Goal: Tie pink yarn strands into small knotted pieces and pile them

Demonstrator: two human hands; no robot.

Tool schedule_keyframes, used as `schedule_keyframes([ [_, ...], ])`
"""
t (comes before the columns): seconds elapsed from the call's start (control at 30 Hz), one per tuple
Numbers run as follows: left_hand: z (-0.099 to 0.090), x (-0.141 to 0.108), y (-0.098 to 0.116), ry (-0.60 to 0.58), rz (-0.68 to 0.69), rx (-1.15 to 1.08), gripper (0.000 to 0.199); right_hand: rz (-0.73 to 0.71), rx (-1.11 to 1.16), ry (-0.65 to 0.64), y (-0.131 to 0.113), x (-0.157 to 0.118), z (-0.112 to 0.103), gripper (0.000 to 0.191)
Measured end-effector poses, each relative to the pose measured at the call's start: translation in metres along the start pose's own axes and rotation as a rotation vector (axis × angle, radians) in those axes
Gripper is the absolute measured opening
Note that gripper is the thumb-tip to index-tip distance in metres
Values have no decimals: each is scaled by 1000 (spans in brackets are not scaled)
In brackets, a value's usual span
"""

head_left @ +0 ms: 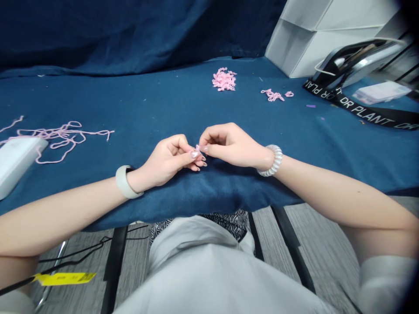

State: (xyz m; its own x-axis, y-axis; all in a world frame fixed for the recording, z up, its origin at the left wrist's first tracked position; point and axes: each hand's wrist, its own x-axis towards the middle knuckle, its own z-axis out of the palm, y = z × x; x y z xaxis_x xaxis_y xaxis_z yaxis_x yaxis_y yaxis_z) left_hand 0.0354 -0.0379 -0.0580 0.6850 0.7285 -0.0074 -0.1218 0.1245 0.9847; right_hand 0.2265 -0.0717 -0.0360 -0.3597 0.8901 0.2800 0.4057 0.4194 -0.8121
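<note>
Dark blue cloth covers the bench point(147, 104), with a blue drape point(114, 35) hanging behind. At the centre of the dial, over the bench's near part, is a small pink yarn piece point(198, 148), mostly hidden by my fingertips; its exact form cannot be told. My left hand point(170, 159) pinches it between thumb and index finger from the nine o'clock side, the remaining fingers curled beneath. My right hand point(225, 144) grips it likewise from three o'clock, its other fingers folded toward the palm. So small a thing seems to leave room only for fingertips, and the paired grip probably steadies it from both sides. Both forearms run in from about eight and four o'clock, bringing the hands together before my body. A pale bangle point(126, 182) rings my left wrist; a coiled band point(271, 161) rings the right. Outward, at one o'clock, lies a heap of pink pieces point(224, 80), with a smaller cluster point(273, 96) at two, apparently placed clear of the working space. Loose yarn point(65, 135) sprawls at nine o'clock beside a white object point(19, 161), presumably for the left hand's convenience. Farther off, white boxes point(301, 43) stand between one and two o'clock, and a lettered black strap point(363, 111) lies toward three.
</note>
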Motion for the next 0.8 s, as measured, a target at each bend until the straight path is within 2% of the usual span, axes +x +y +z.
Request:
schedule_keyframes([
  [0.23,0,0,0,-2,-1,4,29,-60,-122,52,-3,-2,1,11],
  [0.37,2,-1,1,23,-3,14,31,-245,-323,162,0,-3,3,11],
  [0.47,3,0,2,28,0,16,32,-355,-436,196,3,-3,4,13],
  [0.8,-3,2,-5,-9,91,66,24,-412,-600,235,7,-3,5,15],
])
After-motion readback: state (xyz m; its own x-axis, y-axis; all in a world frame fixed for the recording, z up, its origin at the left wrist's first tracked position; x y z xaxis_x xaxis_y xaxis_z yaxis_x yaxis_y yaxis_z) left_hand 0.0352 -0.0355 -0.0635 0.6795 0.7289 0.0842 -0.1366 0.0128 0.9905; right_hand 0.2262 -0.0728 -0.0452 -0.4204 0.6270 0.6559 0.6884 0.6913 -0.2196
